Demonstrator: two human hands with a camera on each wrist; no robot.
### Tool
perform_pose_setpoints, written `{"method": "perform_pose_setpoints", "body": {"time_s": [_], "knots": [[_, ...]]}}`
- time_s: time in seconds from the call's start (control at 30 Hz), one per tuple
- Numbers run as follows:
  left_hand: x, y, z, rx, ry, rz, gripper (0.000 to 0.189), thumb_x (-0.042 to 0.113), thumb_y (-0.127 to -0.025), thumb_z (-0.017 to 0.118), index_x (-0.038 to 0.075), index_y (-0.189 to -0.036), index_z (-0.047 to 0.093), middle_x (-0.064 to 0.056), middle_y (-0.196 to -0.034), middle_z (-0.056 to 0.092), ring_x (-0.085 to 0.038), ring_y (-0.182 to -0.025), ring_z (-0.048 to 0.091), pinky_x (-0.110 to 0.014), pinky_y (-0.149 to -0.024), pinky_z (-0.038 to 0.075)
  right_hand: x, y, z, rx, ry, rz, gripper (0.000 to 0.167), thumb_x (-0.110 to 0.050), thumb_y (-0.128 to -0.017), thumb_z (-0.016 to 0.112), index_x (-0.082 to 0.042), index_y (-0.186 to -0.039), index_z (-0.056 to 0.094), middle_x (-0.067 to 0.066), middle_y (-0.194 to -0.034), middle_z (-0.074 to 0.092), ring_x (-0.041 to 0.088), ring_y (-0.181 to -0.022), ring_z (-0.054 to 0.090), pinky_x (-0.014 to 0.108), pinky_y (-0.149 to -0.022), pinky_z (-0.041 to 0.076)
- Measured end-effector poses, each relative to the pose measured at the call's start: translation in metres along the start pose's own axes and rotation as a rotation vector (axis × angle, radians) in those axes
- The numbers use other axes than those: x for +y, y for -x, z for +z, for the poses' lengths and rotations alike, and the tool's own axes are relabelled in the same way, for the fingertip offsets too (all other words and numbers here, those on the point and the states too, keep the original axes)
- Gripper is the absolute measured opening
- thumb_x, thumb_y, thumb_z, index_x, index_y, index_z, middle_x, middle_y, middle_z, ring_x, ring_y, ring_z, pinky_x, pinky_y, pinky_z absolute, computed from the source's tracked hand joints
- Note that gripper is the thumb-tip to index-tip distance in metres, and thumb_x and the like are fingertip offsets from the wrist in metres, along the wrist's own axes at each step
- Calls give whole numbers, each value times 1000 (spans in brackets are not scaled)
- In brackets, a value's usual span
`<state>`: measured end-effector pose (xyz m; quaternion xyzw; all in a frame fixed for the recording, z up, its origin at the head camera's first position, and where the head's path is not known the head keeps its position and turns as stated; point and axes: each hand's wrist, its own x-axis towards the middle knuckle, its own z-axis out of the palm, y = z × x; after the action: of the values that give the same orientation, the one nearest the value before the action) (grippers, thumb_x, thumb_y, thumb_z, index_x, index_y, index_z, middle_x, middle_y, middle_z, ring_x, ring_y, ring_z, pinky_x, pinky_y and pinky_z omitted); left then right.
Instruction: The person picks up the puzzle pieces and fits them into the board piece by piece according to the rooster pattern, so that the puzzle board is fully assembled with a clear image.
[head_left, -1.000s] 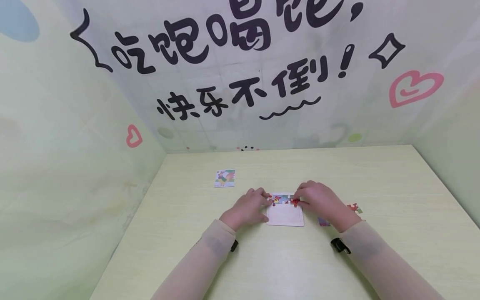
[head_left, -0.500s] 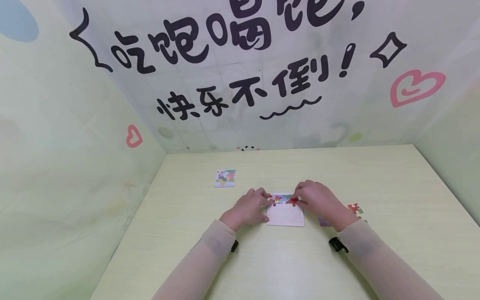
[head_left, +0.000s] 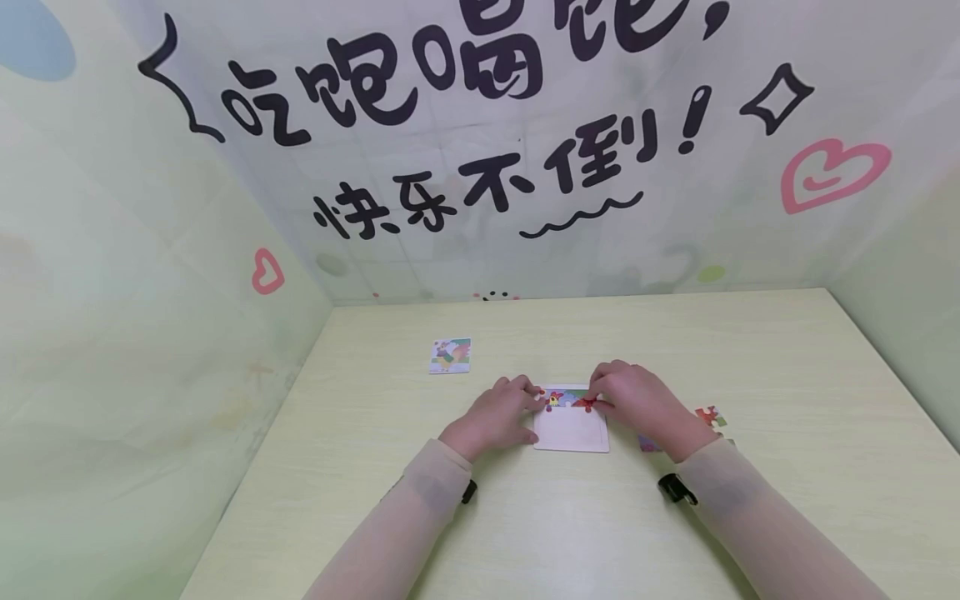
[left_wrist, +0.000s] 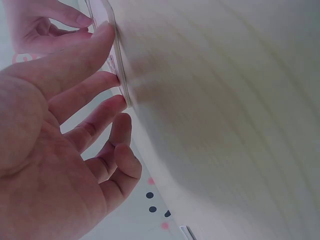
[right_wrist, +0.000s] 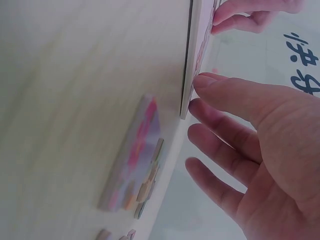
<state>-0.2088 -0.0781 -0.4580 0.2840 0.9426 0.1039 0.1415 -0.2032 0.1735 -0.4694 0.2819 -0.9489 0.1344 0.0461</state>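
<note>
A white puzzle board (head_left: pixel 572 430) lies flat on the table, with a joined row of colourful jigsaw pieces (head_left: pixel 558 399) along its far side. My left hand (head_left: pixel 498 417) rests along the board's left side, thumb near the lower corner and fingertips by the row's left end. The left wrist view shows the thumb and two fingertips at the board's edge. At the far right corner, my right hand (head_left: pixel 637 398) pinches a red puzzle piece (head_left: pixel 588 402) between thumb and index finger, down at the row. Its other fingers hang loosely spread past the edge in the right wrist view.
Several loose puzzle pieces (head_left: pixel 708 416) lie right of the board, partly hidden by the right forearm; a purple one (right_wrist: pixel 135 155) shows in the right wrist view. A small picture card (head_left: pixel 451 356) lies farther back on the left. Printed cloth walls (head_left: pixel 480 250) enclose the table.
The right hand has slid the red piece slightly left, closing the gap to its neighbour in the row. The left hand has stayed in place on the board.
</note>
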Motion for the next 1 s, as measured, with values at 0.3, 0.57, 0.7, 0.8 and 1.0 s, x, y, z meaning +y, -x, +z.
{"method": "perform_pose_setpoints", "body": {"time_s": [0.3, 0.57, 0.7, 0.8, 1.0], "knots": [[-1, 0, 0, 2, 2, -2, 59, 31, -85, 86, 21, -140, 66, 4, -145, 56, -19, -121, 51, -31, -96, 49, 2, 1, 0, -21, -68, 25, 14, -11, -86, 84, -15, -100, 83, 2, -104, 71, 24, -99, 66, 42, -86, 59], [-2, -1, 1, 4, 1, 7, 60, 31, -85, 86, 21, -140, 65, 3, -146, 56, -20, -122, 51, -32, -97, 49, 12, 10, -3, -2, -127, 53, 13, -9, -89, 80, -13, -101, 82, 5, -109, 72, 30, -106, 67, 50, -93, 57], [-2, -1, 1, -2, 3, 3, 59, 31, -85, 86, 21, -140, 65, 4, -146, 56, -19, -123, 51, -32, -98, 49, 15, 15, -6, 2, -143, 52, 13, -8, -89, 78, -12, -101, 81, 5, -107, 72, 30, -105, 67, 50, -92, 57], [-1, 0, 1, -5, 3, 1, 59, 31, -86, 85, 20, -140, 65, 4, -147, 56, -20, -123, 50, -32, -98, 49, 16, 19, -7, -7, -149, 74, 14, -8, -89, 78, -12, -103, 81, 5, -108, 72, 30, -106, 66, 50, -92, 57], [0, -1, 0, -5, -12, 5, 60, 32, -86, 85, 20, -140, 65, 4, -147, 56, -20, -123, 51, -32, -97, 50, 18, 26, -11, -33, -148, 129, 17, -10, -90, 78, -13, -106, 81, 5, -113, 71, 31, -111, 65, 52, -95, 55]]}}
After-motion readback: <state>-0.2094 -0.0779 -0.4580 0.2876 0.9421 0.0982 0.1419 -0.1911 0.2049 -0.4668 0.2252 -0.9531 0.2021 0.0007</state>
